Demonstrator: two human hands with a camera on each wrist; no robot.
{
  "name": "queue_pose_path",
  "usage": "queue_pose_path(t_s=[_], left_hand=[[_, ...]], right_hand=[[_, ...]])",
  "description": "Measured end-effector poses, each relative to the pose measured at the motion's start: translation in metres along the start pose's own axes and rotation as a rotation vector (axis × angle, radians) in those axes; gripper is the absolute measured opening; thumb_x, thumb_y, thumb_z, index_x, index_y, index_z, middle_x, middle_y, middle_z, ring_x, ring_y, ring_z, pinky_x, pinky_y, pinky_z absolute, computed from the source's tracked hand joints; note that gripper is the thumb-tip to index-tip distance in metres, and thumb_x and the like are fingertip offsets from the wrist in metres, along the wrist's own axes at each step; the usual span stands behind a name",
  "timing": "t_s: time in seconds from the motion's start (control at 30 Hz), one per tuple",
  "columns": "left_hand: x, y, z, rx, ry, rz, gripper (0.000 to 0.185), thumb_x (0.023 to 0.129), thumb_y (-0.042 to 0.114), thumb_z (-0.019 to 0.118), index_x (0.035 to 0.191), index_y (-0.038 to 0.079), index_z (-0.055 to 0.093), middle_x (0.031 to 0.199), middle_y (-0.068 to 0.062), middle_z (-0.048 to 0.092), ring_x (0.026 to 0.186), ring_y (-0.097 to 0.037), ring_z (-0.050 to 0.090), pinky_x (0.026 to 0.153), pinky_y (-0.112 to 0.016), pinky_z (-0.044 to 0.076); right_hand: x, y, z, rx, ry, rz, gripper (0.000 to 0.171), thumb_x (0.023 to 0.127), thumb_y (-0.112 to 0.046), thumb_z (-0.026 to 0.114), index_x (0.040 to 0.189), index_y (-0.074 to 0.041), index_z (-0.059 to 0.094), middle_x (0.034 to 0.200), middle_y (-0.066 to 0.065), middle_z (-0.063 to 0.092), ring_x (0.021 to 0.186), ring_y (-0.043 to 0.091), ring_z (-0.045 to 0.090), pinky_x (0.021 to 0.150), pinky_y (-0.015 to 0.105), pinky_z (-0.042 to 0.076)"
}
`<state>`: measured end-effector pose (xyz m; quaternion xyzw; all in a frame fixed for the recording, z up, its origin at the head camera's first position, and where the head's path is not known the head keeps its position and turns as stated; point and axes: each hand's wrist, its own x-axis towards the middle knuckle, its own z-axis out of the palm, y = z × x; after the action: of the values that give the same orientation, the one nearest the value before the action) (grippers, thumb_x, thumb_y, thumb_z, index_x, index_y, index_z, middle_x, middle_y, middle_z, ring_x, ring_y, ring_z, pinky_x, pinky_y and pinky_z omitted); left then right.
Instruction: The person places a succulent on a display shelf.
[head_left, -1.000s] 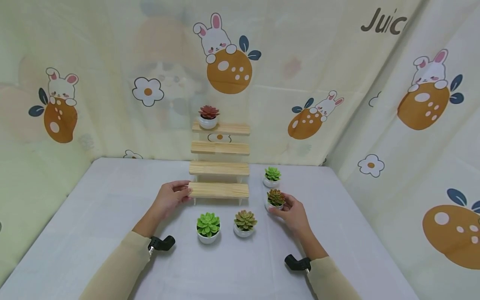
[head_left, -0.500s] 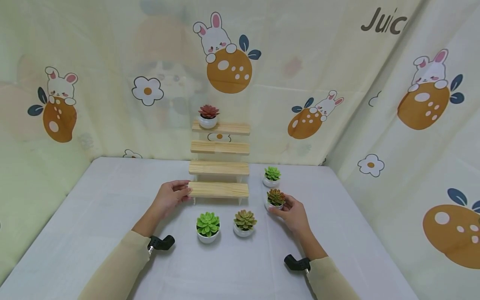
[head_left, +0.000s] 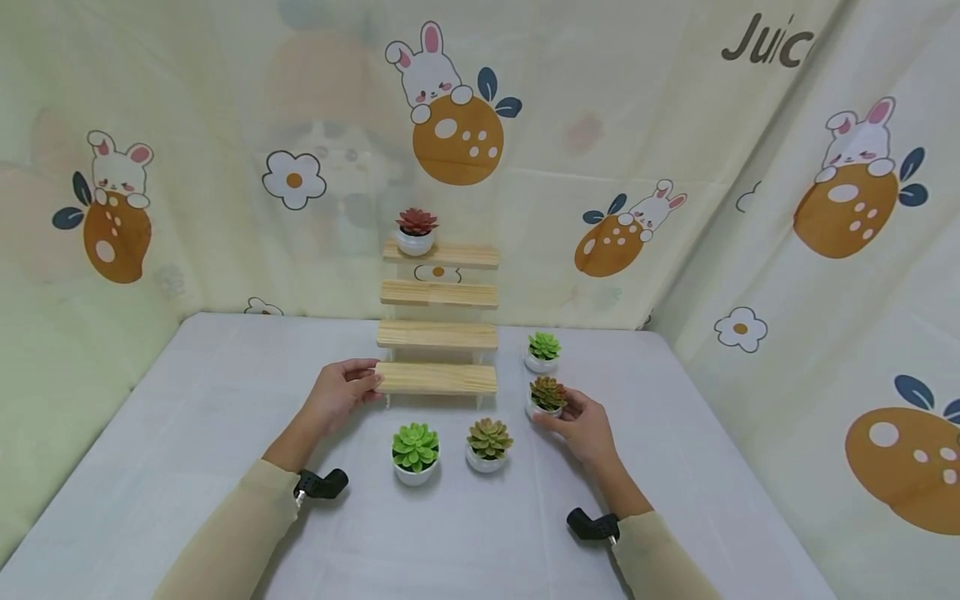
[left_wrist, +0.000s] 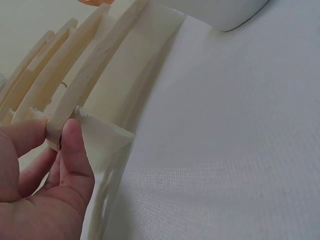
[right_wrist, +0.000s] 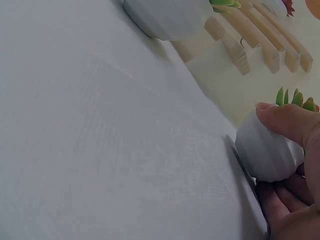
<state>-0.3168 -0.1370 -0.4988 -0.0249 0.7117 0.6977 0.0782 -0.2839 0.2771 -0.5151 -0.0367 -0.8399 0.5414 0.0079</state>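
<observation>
A wooden shelf stand (head_left: pixel 437 335) with stepped boards stands at the back of the table. My left hand (head_left: pixel 341 398) pinches the left end of its lowest board (left_wrist: pixel 95 65), thumb on one face and fingers on the other. On the right, a reddish-green succulent (head_left: pixel 548 393) in a white pot (right_wrist: pixel 267 147) sits in the grip of my right hand (head_left: pixel 587 425), thumb at the rim and fingers low around the pot. That pot is upright, close over the cloth. Just behind it is a small bright green succulent (head_left: pixel 543 350).
Up on the top board, at its left, stands a red succulent (head_left: pixel 416 229). In front of the stand are a large green succulent (head_left: pixel 415 454) and a brownish-green one (head_left: pixel 489 443), both in white pots. A printed curtain (head_left: pixel 525 125) hangs behind the white-covered table (head_left: pixel 435 542).
My right hand and the reddish-green succulent have shifted very slightly left. The left hand keeps its pinch on the lowest board. The head view has tilted a little.
</observation>
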Motion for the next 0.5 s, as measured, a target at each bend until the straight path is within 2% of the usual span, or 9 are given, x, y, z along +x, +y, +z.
queue_pose_path(t_s=[0.13, 0.33, 0.5], left_hand=[[0.0, 0.001, 0.0, 0.004, 0.001, -0.006, 0.044, 0.1, 0.002, 0.064, 0.141, -0.008, 0.054, 0.105, -0.008, 0.067, 0.08, -0.009, 0.068, 0.078, -0.025, 0.064], [0.0, 0.002, 0.0, -0.004, -0.008, -0.018, 0.045, 0.1, 0.003, 0.064, 0.142, -0.008, 0.053, 0.106, -0.009, 0.067, 0.081, -0.01, 0.069, 0.079, -0.025, 0.065], [0.0, 0.001, -0.001, -0.001, 0.0, -0.02, 0.044, 0.1, 0.002, 0.063, 0.142, -0.007, 0.054, 0.106, -0.009, 0.066, 0.081, -0.01, 0.069, 0.079, -0.025, 0.065]], right_hand=[[-0.001, -0.004, 0.003, 0.029, -0.022, -0.016, 0.079, 0.079, -0.028, 0.091, 0.145, -0.005, 0.055, 0.142, 0.016, 0.061, 0.128, 0.03, 0.063, 0.096, 0.02, 0.057], [-0.003, -0.012, 0.007, 0.041, -0.023, -0.04, 0.08, 0.08, -0.03, 0.09, 0.146, -0.004, 0.054, 0.146, 0.017, 0.058, 0.132, 0.031, 0.06, 0.101, 0.025, 0.057], [-0.001, -0.021, 0.011, 0.047, -0.014, -0.081, 0.074, 0.079, -0.029, 0.091, 0.142, -0.008, 0.059, 0.142, 0.015, 0.062, 0.127, 0.028, 0.064, 0.093, 0.018, 0.057]])
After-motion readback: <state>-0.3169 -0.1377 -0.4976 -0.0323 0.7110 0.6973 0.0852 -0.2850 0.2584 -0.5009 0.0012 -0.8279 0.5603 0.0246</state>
